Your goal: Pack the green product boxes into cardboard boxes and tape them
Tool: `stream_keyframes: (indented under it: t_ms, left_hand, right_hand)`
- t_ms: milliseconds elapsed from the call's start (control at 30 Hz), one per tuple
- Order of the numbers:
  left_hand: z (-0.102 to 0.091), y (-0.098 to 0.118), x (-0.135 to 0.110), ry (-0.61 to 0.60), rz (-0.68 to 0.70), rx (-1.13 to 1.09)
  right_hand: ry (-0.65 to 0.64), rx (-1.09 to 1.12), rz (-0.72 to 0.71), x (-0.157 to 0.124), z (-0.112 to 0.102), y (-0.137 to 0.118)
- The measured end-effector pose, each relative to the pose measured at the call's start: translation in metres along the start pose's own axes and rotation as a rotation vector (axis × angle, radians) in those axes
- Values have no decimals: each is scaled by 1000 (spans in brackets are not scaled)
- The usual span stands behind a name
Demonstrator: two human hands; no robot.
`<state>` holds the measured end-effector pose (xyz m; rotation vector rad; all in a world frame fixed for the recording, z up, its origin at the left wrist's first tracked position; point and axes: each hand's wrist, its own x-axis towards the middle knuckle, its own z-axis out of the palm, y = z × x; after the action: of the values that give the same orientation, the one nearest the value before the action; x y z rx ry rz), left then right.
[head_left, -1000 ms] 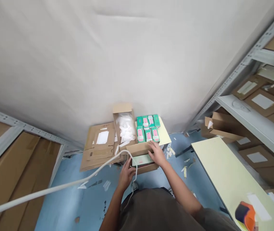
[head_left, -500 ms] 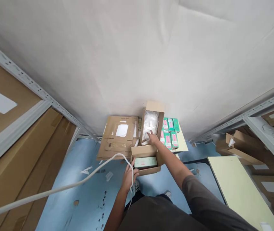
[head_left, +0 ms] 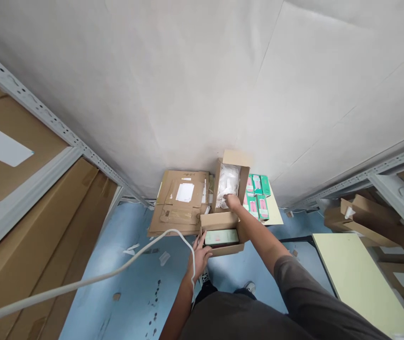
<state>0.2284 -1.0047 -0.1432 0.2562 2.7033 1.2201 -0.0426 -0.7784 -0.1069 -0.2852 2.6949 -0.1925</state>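
A small open cardboard box [head_left: 219, 221] sits on the blue floor with a pale green packet [head_left: 221, 236] inside. My left hand [head_left: 200, 252] rests against the box's left side, fingers spread. Behind it stands a taller open carton [head_left: 241, 160] full of white plastic bags [head_left: 227, 182]. My right hand [head_left: 232, 201] reaches into that carton with its fingers closed on the white bags. Several green and pink product boxes [head_left: 256, 198] lie on a pale board just right of the carton.
Flattened cardboard sheets [head_left: 179, 203] lie left of the cartons. A white cable [head_left: 81, 282] trails across the floor from the lower left. Metal shelving with brown boxes [head_left: 28, 198] flanks both sides, a pale table [head_left: 357, 278] stands at right, and a white wall [head_left: 202, 85] rises behind.
My right hand left the small box, reached forward into the tall carton and closed on the white bags. My left hand stays beside the small box. The view shifted left.
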Motion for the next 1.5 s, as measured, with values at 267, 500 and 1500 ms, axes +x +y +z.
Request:
stream_keyframes:
  t_ms: [267,500,1500]
  left_hand:
    - [8,16,10,42,44,85]
    - [30,60,23,58,157,184]
    - [421,414,179,-529,851,189]
  right_hand:
    - [282,165,-50,-53,-41,17]
    - [448,426,-173,-157,-6,64]
    - [1080,629,820,-557,118,467]
